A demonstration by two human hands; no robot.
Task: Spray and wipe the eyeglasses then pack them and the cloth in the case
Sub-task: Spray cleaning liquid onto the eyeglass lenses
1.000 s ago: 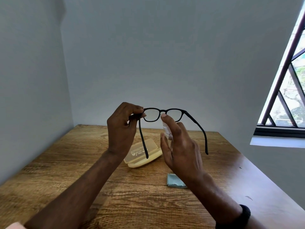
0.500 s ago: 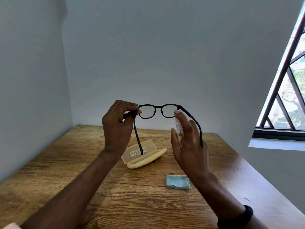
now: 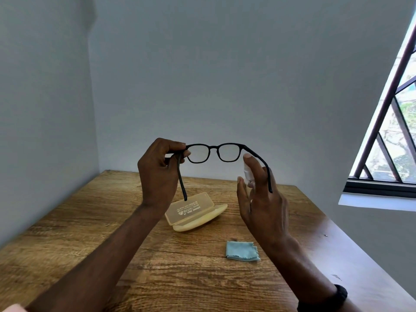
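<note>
Black-framed eyeglasses [image 3: 213,152] are held up above the table with both temples unfolded toward me. My left hand [image 3: 158,174] pinches the frame at its left hinge. My right hand [image 3: 262,199] is raised just below the right lens, gripping a small white spray bottle [image 3: 247,174] with the index finger on its top; most of the bottle is hidden by the fingers. A cream glasses case [image 3: 198,213] lies open on the wooden table [image 3: 90,233]. A folded light-blue cloth [image 3: 242,251] lies nearer to me, right of the case.
Grey walls close the table at the back and left. A barred window [image 3: 391,140] with a white sill is at the right. A black band sits on my right wrist [image 3: 324,298].
My right hand with the spray bottle has shifted from the left lens to below the right lens. The glasses have risen slightly.
</note>
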